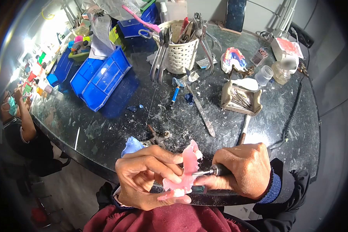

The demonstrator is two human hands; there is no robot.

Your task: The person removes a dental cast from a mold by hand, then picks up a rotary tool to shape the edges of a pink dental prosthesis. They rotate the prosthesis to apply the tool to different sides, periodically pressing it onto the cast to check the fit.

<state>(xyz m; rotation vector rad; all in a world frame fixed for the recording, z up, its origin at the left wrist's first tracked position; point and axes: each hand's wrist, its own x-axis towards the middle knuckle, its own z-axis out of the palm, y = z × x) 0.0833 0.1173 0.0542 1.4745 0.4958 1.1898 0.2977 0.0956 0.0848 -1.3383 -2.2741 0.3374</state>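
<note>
Close to the table's front edge, my left hand (147,174) pinches a pink denture (190,164) with jagged edges and whitish teeth at its ends. My right hand (243,170) is closed around a dark-gripped rotary handpiece (219,170). The metal tip of the handpiece meets or nearly meets the denture's inner edge; exact contact cannot be made out. Pale dust covers the right hand. Just beyond my left hand are a light blue piece (132,146) and a small metal burner-like fitting (158,135), both partly hidden.
Shavings litter the dark table (143,100). A white woven basket (180,58) holds pliers and scissors. Blue bins (102,79) stand left; a metal spatula (200,106), a box of burs (241,98) and a dental model (233,60) lie ahead. A masked person (23,127) sits far left.
</note>
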